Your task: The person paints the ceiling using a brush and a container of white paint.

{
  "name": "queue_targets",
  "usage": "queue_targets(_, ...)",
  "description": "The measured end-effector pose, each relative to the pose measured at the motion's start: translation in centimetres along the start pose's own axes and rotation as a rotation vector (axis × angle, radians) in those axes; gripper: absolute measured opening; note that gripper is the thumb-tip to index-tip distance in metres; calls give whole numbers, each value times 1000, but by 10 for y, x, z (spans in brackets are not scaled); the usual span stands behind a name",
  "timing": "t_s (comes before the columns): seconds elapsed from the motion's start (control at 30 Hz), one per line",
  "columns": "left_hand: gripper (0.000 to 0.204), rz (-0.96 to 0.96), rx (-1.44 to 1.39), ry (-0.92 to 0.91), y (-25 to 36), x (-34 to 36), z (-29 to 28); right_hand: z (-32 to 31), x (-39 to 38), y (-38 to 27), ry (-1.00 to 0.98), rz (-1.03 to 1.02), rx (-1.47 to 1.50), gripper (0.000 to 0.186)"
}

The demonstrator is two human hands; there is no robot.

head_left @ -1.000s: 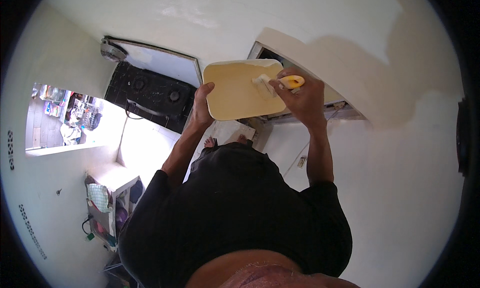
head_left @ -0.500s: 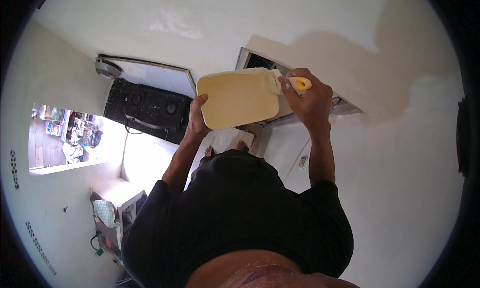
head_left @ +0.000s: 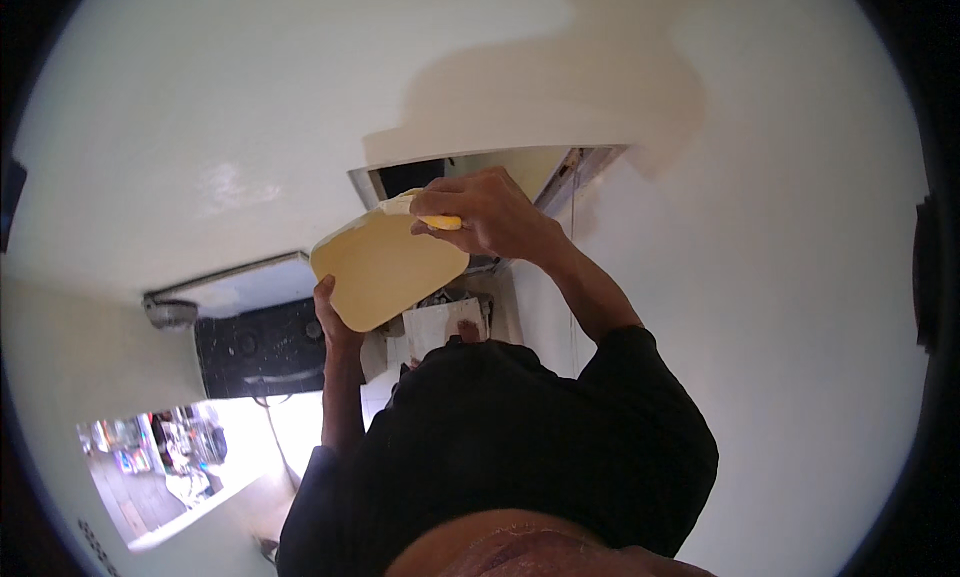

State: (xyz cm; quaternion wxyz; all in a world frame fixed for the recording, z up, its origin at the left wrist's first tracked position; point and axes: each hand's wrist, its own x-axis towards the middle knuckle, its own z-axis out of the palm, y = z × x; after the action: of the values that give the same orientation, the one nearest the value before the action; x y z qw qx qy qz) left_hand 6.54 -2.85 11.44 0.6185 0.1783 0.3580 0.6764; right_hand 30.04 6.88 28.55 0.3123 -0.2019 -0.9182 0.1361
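My left hand (head_left: pixel 340 315) grips a cream-yellow tub (head_left: pixel 390 277) with rounded corners by its near left side, thumb over the rim. The tub is tilted, and whitish smears mark its far rim. How deep it is and how much it holds, I cannot tell. Over its far right corner, my right hand (head_left: pixel 488 212) is closed around a paintbrush (head_left: pixel 440 222) with a yellow handle end. The pale head of the brush is at the tub's far rim; whether it touches is unclear.
Ahead rises a pale wall (head_left: pixel 200 147) with a framed recess (head_left: pixel 420 172) behind the tub. A black two-burner stove (head_left: pixel 260 347) stands at the left beside a pale leaning panel (head_left: pixel 240 289). Farther left, an opening (head_left: pixel 165 467) shows cluttered shelves. A whitish board (head_left: pixel 440 322) lies low by my feet.
My view has shifted, so the stove and recess sit lower and farther left. The tub has tilted and turned. My right hand has swung leftward over the tub with the paintbrush.
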Motion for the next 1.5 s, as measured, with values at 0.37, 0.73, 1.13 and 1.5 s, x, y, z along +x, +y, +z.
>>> queue_targets(0.37,54,122,210,-97,-9,7,16,-38,-53,-48,-29,166,91,24)
queue_targets(0.73,54,26,79,-161,-10,2,48,-51,-67,-38,283,599,-38,20)
queue_targets(1.13,58,-82,102,-223,-21,0,61,-72,-73,-39,220,359,-74,22)
queue_targets(1.5,55,-81,114,-248,-25,-1,93,-87,-87,-61,268,212,-174,20)
